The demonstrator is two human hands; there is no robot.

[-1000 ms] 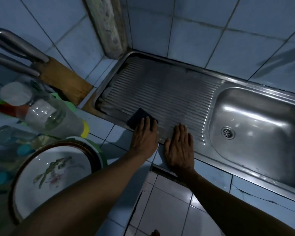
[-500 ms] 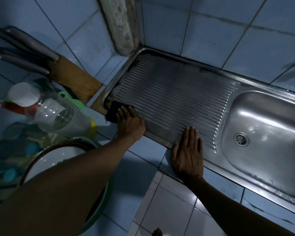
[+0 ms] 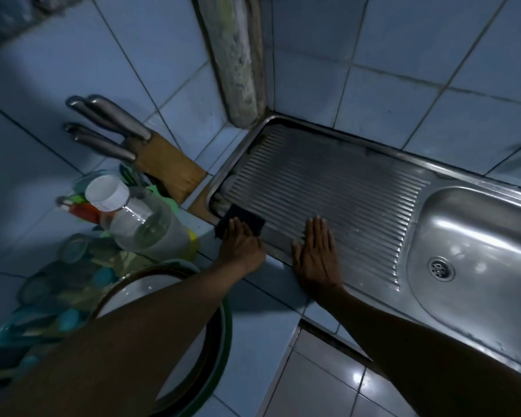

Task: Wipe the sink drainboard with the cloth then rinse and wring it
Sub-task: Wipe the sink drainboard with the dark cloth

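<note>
Since half a second ago, our left hand [image 3: 241,242] and the dark cloth [image 3: 242,219] have slid a little to the right along the near edge, closer to our right hand [image 3: 316,254], and our head has moved so we see more of the wall. Our left hand lies flat on the cloth with the fingers stretched out, pressing it down, not squeezing it. The cloth sits at the near left corner of the drainboard [image 3: 328,182], partly on the ribs and partly on the flat metal rim. Our right hand is open too, palm down, with its fingers on the ribbed part and its heel on the rim and the blue tile counter [image 3: 268,296]. It holds nothing. The 2 hands are near each other but do not touch. To the right of the drainboard is the sink bowl [image 3: 478,236] with its round drain [image 3: 441,268]. It looks shiny. To the left, a wooden knife block [image 3: 169,170] stands just beside the sink's left edge, with metal handles sticking out. A clear plastic bottle [image 3: 145,224] with a white cap leans close to it. Under our left arm is a round plate [image 3: 175,335] with a dark rim. A rough grey pipe [image 3: 238,55] runs up the wall corner behind the drainboard.
</note>
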